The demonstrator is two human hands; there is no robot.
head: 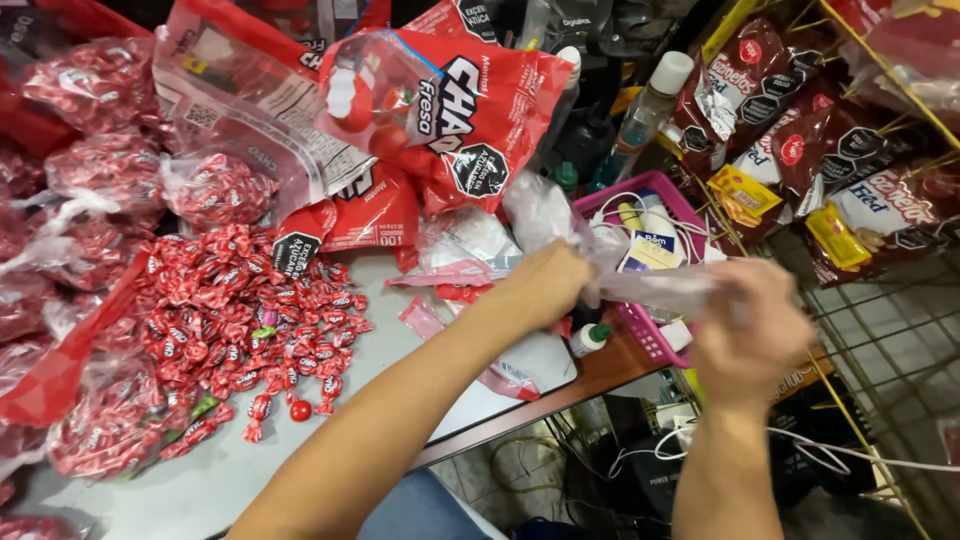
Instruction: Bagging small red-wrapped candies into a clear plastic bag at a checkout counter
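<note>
On white table | loose red candies | pink basket at edge

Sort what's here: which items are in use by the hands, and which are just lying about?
In use: clear plastic bag, stretched between left hand and right hand.

Lying about: loose red wrapped candies, big red candy bag, pink basket, filled candy bags, hanging snack packets.

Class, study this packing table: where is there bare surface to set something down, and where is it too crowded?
Bare grey table lies below the loose candy pile, beside the left forearm. Crowded: small filled bags along the left, big red bags behind, pink basket right.
</note>
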